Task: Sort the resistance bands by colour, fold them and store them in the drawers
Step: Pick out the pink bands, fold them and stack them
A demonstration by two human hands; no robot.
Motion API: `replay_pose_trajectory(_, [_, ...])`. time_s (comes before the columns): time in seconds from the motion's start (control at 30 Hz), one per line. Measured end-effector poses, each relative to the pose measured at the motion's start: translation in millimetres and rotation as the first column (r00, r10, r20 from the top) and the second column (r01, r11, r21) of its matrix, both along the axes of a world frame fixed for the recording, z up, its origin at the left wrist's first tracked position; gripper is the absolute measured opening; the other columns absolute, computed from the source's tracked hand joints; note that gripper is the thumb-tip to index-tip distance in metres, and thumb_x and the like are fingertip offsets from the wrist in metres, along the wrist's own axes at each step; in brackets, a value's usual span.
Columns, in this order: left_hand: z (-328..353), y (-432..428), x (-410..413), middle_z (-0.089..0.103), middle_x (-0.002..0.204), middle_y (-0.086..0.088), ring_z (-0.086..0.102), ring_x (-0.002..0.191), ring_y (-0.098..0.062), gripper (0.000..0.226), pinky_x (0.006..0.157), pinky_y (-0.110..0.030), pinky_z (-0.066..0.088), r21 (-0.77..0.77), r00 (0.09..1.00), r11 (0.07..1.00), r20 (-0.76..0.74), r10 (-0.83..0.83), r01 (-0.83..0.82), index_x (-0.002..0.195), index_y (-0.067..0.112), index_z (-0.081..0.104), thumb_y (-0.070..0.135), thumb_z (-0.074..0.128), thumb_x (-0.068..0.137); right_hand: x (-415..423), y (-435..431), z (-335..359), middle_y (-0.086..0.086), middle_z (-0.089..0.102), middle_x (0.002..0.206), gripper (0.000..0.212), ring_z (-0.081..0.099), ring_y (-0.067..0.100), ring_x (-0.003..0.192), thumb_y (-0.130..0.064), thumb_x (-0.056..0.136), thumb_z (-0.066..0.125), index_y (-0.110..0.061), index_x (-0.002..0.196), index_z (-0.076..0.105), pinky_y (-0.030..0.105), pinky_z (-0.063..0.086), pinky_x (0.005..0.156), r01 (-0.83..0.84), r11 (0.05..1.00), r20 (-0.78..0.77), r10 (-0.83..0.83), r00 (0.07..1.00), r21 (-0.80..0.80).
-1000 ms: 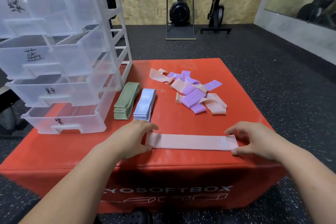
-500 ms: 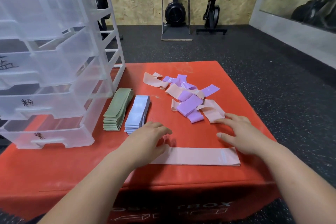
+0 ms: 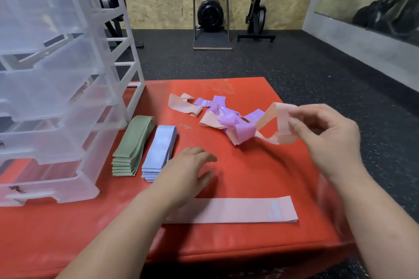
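Here, the right hand (image 3: 328, 140) is raised above the right side of the red padded counter (image 3: 249, 244), thumb and curled fingers pinching one end of a looped pink fabric resistance band (image 3: 281, 120) whose other end trails down into the loose pile of pink and purple bands (image 3: 226, 118). The left hand (image 3: 186, 172) hovers palm down, fingers relaxed and holding nothing, just beside the stack of folded light-blue bands (image 3: 159, 149), its wrist over the left end of a flat pink band (image 3: 238, 209) lying along the near edge. A stack of folded green bands (image 3: 133, 145) lies between the blue stack and the clear plastic drawer unit (image 3: 56, 97).
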State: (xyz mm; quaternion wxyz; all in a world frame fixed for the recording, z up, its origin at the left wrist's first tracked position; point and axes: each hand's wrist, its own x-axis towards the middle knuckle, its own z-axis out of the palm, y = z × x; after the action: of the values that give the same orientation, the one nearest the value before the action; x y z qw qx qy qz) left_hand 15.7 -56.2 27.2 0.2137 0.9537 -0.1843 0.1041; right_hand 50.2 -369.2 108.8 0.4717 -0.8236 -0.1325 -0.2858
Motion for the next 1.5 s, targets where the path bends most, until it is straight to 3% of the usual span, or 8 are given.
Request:
replay_pose_trajectory(0.13, [1, -10, 1, 0.063, 0.125, 0.013, 0.059, 0.119, -0.016, 0.034, 0.1, -0.037, 0.051, -0.007, 1.0, 1.0, 0.0, -0.012, 0.012, 0.13, 0.031, 0.067, 0.034, 0.068, 0.097, 1, -7, -8, -0.014, 0.074, 0.095, 0.038, 0.07, 0.008, 0.082, -0.005, 0.087, 0.077, -0.039, 0.104, 0.074, 0.033, 0.058, 0.081, 0.096, 0.982, -0.115, -0.115, 0.987, -0.161])
replay_pose_trajectory(0.3, [1, -15, -2, 0.061, 0.126, 0.015, 0.059, 0.118, -0.014, 0.033, 0.098, -0.037, 0.052, 0.001, 1.0, 1.0, -0.008, -0.009, 0.009, 0.131, 0.033, 0.066, 0.035, 0.065, 0.098, -14, -3, 19, -0.005, 0.072, 0.1, 0.033, 0.07, 0.013, 0.086, -0.003, 0.088, 0.07, -0.023, 0.114, 0.075, 0.025, 0.054, 0.078, 0.136, 0.99, 0.122, -0.131, 0.984, -0.028])
replay_pose_trajectory(0.4, [2, -17, -5, 0.061, 0.127, 0.016, 0.059, 0.118, -0.013, 0.031, 0.097, -0.036, 0.052, -0.008, 1.0, 1.0, -0.014, 0.026, -0.027, 0.13, 0.033, 0.066, 0.036, 0.064, 0.099, -8, -12, 5, -0.009, 0.073, 0.101, 0.032, 0.069, 0.009, 0.087, -0.006, 0.089, 0.072, -0.034, 0.104, 0.074, 0.021, 0.053, 0.082, 0.16, 0.971, -0.018, -0.165, 0.986, -0.175])
replay_pose_trajectory(0.5, [3, -21, -7, 0.061, 0.126, 0.016, 0.06, 0.115, -0.014, 0.03, 0.094, -0.035, 0.051, -0.023, 0.999, 0.999, -0.02, 0.045, -0.045, 0.129, 0.033, 0.068, 0.034, 0.064, 0.099, -3, -21, -10, -0.015, 0.075, 0.1, 0.027, 0.072, 0.008, 0.083, -0.013, 0.092, 0.071, -0.038, 0.1, 0.075, 0.036, 0.06, 0.086, 0.16, 0.97, -0.177, -0.193, 0.965, -0.184])
replay_pose_trajectory(0.77, [4, -31, -8, 0.059, 0.115, 0.022, 0.061, 0.1, 0.0, 0.026, 0.086, -0.038, 0.056, -0.166, 0.999, 0.985, -0.018, 0.038, -0.041, 0.123, 0.038, 0.066, 0.035, 0.063, 0.098, -5, -21, 1, 0.001, 0.081, 0.106, 0.035, 0.076, 0.025, 0.102, 0.01, 0.088, 0.071, -0.016, 0.109, 0.079, 0.036, 0.058, 0.1, -0.133, 0.944, -0.298, 0.226, 0.927, 0.302])
replay_pose_trajectory(1.0, [7, -43, -8, 0.062, 0.115, 0.023, 0.064, 0.105, -0.003, 0.027, 0.088, -0.034, 0.055, -0.329, 0.999, 0.944, -0.039, -0.008, -0.005, 0.124, 0.035, 0.069, 0.027, 0.069, 0.099, -13, -10, 2, 0.004, 0.08, 0.104, 0.016, 0.075, 0.016, 0.097, -0.001, 0.092, 0.074, -0.009, 0.106, 0.079, 0.026, 0.059, 0.09, -0.192, 0.908, -0.24, 0.294, 0.925, 0.373])
replay_pose_trajectory(1.27, [30, -71, -16, 0.065, 0.135, 0.024, 0.064, 0.121, -0.005, 0.058, 0.098, -0.031, 0.054, -0.599, 0.985, 0.8, -0.13, -0.11, 0.01, 0.145, 0.037, 0.056, 0.037, 0.08, 0.093, -17, 23, -6, 0.004, 0.078, 0.107, 0.028, 0.071, 0.017, 0.084, 0.0, 0.084, 0.083, -0.009, 0.109, 0.074, 0.028, 0.061, 0.082, -0.271, 0.888, -0.268, 0.382, 0.884, 0.37])
replay_pose_trajectory(1.5, [23, -83, -8, 0.078, 0.104, 0.007, 0.074, 0.095, -0.018, 0.039, 0.088, -0.049, 0.059, -0.663, 0.983, 0.741, -0.182, -0.025, -0.104, 0.134, 0.035, 0.066, 0.035, 0.069, 0.095, -18, 50, -17, 0.005, 0.08, 0.105, 0.026, 0.079, 0.022, 0.095, -0.023, 0.095, 0.07, -0.011, 0.118, 0.07, 0.033, 0.062, 0.087, -0.347, 0.866, -0.328, 0.466, 0.821, 0.361])
